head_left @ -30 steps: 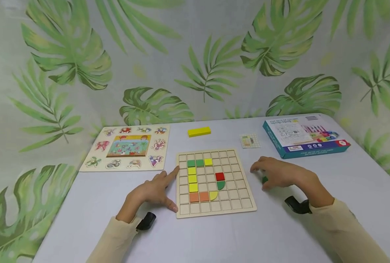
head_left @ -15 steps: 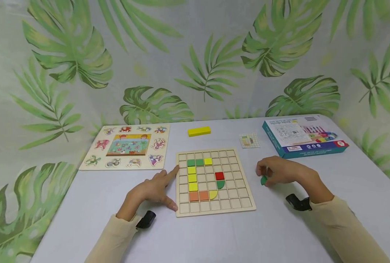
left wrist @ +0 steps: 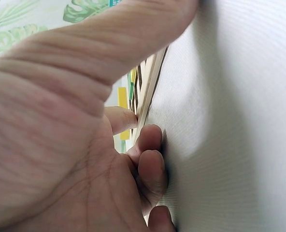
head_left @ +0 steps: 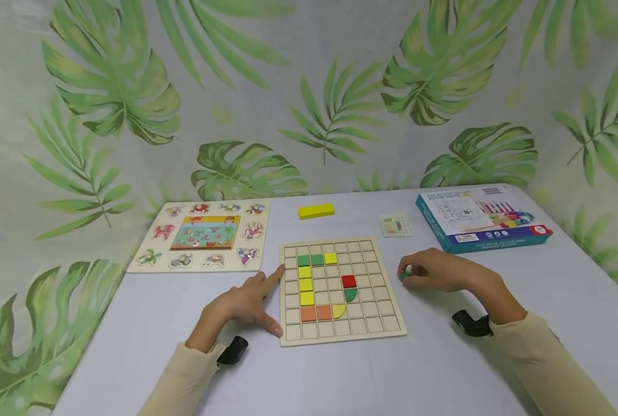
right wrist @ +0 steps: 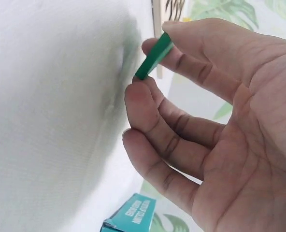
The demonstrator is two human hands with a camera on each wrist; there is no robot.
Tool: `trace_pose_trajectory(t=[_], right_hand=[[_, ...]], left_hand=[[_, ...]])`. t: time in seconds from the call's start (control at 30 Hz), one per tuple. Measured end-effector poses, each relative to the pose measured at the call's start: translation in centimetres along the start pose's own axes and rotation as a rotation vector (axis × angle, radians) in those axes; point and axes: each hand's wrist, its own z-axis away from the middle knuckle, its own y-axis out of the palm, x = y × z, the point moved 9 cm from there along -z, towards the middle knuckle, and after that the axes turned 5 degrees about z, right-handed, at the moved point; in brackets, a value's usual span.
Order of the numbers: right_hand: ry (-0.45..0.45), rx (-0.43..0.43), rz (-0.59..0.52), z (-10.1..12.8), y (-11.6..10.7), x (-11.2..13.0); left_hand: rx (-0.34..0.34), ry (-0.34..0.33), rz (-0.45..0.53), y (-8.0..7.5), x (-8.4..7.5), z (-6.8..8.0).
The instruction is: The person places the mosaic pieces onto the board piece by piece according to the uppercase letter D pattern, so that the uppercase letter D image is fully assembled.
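A wooden grid board point(head_left: 381, 325) lies mid-table, with green, yellow, orange and red tiles set in some of its squares. Two of those tiles, one green point(head_left: 350, 295) and one yellow point(head_left: 338, 311), have a rounded edge. My left hand point(head_left: 244, 299) rests at the board's left side, its index fingertip and thumb tip at the edge. Just right of the board, my right hand point(head_left: 439, 270) pinches a small green tile point(right wrist: 154, 57) between thumb and fingers. In the head view the fingers mostly cover this tile.
A small pattern card point(head_left: 396, 225) lies behind the right hand, beside a teal box point(head_left: 488, 218). At the back is a yellow block point(head_left: 316, 211). A wooden sea-animal puzzle point(head_left: 150, 266) occupies the back left.
My right hand has closed its thumb and fingers on the green tile, lifted it from where it lay, and moved slightly left toward the board. The left hand stays put.
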Motion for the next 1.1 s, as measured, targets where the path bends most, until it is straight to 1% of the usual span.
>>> trace_pose_trajectory(t=[0.23, 0.47, 0.57, 0.83, 1.1], right_hand=[[-0.049, -0.047, -0.008, -0.4, -0.5, 0.9], [-0.024, -0.091, -0.007, -1.3, -0.7, 2.0], [-0.041, -0.108, 0.001, -1.8, -0.9, 3.0], [-0.121, -0.168, 0.032, -3.6, -1.6, 5.2], [-0.155, -0.203, 0.020, -5.7, -1.8, 6.8]], left_hand=[[-0.004, 0.008, -0.009, 0.0, -0.1, -0.1], [0.001, -0.003, -0.012, 0.0, 0.0, -0.1], [0.000, -0.007, -0.010, 0.0, 0.1, 0.0], [0.002, -0.009, 0.013, 0.0, 0.2, 0.0], [-0.008, -0.018, 0.013, 0.1, 0.2, 0.0]])
